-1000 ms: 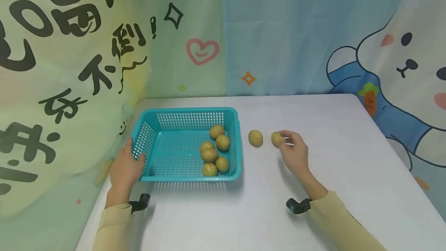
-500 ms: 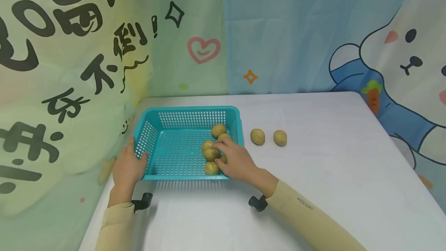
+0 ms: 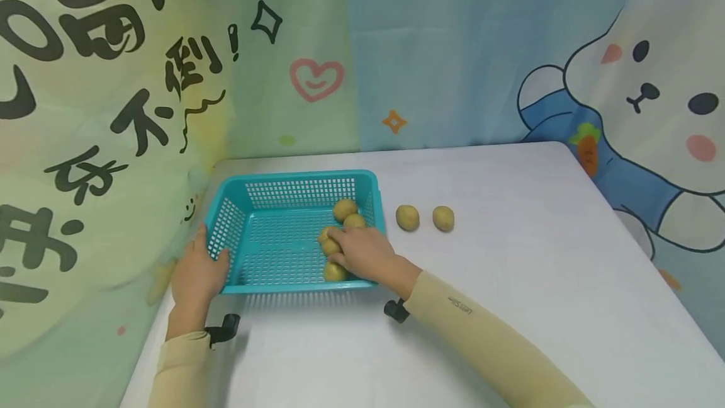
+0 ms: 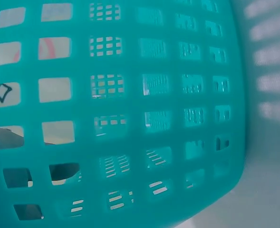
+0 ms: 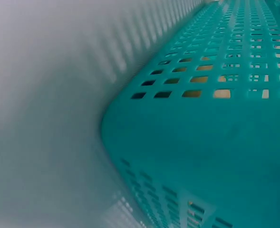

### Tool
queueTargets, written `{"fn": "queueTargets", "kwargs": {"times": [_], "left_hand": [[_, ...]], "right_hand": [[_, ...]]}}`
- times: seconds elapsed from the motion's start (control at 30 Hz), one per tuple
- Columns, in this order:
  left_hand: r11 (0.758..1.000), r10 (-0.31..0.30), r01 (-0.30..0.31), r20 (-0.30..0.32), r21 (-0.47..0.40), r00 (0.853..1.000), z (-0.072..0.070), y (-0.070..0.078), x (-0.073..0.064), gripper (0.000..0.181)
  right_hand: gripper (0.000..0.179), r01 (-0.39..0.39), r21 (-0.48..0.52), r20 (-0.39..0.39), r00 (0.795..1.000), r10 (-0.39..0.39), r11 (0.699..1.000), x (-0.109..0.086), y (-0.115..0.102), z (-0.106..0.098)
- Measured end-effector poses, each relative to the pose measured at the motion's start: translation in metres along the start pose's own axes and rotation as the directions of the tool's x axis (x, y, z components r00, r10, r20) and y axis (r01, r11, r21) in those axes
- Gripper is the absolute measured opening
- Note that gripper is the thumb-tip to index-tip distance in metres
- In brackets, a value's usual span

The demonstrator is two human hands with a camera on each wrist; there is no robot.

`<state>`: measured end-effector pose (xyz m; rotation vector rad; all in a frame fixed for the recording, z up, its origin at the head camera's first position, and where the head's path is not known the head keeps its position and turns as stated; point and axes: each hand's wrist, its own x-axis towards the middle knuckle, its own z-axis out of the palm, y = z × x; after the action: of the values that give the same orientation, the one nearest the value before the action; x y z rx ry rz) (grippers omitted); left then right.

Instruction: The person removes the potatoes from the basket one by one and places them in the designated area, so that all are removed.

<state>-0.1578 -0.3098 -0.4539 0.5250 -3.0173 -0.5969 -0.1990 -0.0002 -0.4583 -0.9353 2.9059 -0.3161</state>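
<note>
A turquoise plastic basket (image 3: 283,289) with mesh walls stands on the table, several potatoes gathered in its right part. My left hand (image 3: 198,272) grips the basket's left rim, thumb on the inner side. Reaching over the near right corner, my right hand (image 3: 368,254) has its thumb and fingers around a potato (image 3: 330,247) inside the basket. Another potato (image 3: 335,271) lies just in front of it, and one more (image 3: 344,209) sits near the back. The right hand covers part of the pile. Both wrist views show mostly the basket's perforated walls, with no fingers visible.
Two potatoes lie on the white tabletop right of the basket, a nearer-to-basket potato (image 3: 407,218) and a farther potato (image 3: 443,218). A printed cloth (image 3: 442,68) hangs behind and along the left side of the table (image 3: 510,232).
My right hand has let go of a potato on the table, moved left into the basket and closed its fingers around another. The left hand keeps its hold on the rim.
</note>
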Motion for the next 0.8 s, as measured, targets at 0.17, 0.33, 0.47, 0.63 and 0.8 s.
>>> {"fn": "queueTargets", "kwargs": {"times": [0.17, 0.33, 0.47, 0.63, 0.8], "left_hand": [[1.000, -0.001, 0.000, -0.003, -0.009, 1.000, -0.0028, -0.0003, -0.0020, 0.075], [1.000, 0.008, -0.008, -0.007, -0.010, 1.000, -0.0027, -0.0021, -0.0015, 0.075], [1.000, 0.013, -0.013, -0.018, -0.027, 1.000, -0.0005, -0.0046, -0.0001, 0.074], [0.999, 0.007, -0.008, -0.025, -0.037, 1.000, -0.0017, -0.0025, 0.0025, 0.074], [0.999, 0.007, -0.008, -0.027, -0.034, 1.000, -0.0018, -0.0018, 0.0011, 0.074]], "right_hand": [[0.038, -0.042, 0.050, -0.027, 0.999, 0.043, 0.998, 0.0034, -0.0007, 0.0004], [0.045, -0.109, 0.218, -0.068, 0.990, 0.127, 0.970, -0.0020, 0.0007, 0.0015], [0.046, -0.079, 0.262, -0.155, 0.980, 0.123, 0.962, -0.0053, 0.0026, 0.0045], [0.042, -0.038, 0.267, -0.223, 0.970, 0.101, 0.963, -0.0052, 0.0044, 0.0046], [0.047, -0.003, 0.303, -0.246, 0.966, 0.082, 0.953, -0.0048, 0.0064, 0.0060]]}}
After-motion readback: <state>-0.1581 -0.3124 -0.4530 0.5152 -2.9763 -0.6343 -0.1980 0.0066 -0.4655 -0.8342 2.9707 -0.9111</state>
